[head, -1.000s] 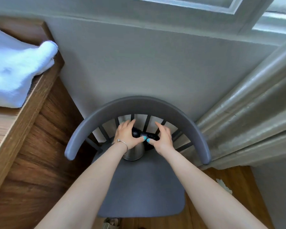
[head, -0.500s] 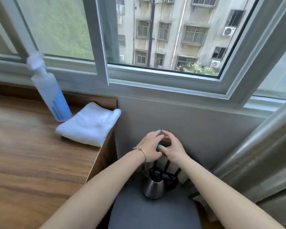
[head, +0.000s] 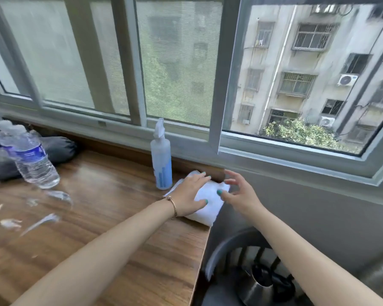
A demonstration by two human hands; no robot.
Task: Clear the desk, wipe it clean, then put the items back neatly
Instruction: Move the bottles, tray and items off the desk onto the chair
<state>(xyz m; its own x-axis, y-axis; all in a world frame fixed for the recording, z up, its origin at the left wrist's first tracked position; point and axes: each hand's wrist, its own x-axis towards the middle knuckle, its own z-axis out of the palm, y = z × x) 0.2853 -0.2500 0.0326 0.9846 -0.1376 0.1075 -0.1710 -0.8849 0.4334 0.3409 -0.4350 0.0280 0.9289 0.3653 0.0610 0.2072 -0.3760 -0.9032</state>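
Nearest, bottom rt: grey chair (head: 228, 248) beside the desk's rt edge, w/ a steel pot (head: 258, 290) and something black on its seat, partly hidden by the rt forearm. Wooden desk (head: 111, 228) fills the left & centre; pale smears/reflections show on its surface at left. At the desk's far rt corner lies a folded white cloth (head: 208, 202), overhanging the edge a bit. Left hand (head: 189, 197) rests flat on the cloth, fingers straight & slightly spread, thumb out to the side, bracelet (head: 171, 203) on the wrist. Right hand (head: 239, 195) sits just off the desk edge next to the cloth, fingers spread & loosely bent, thumb tip at the cloth's rt side; can't tell if it actually touches, holds nothing. Just left of the cloth, a spray bottle (head: 161, 160) w/ blue liquid stands upright, near the back edge. Further left, a clear water bottle (head: 31, 160) w/ blue label, blurred, looks tilted. Behind it a dark bag (head: 58, 149) against the wall. Beyond: sliding window (head: 217, 85), rt pane open, apartment block (head: 307, 62) outside.
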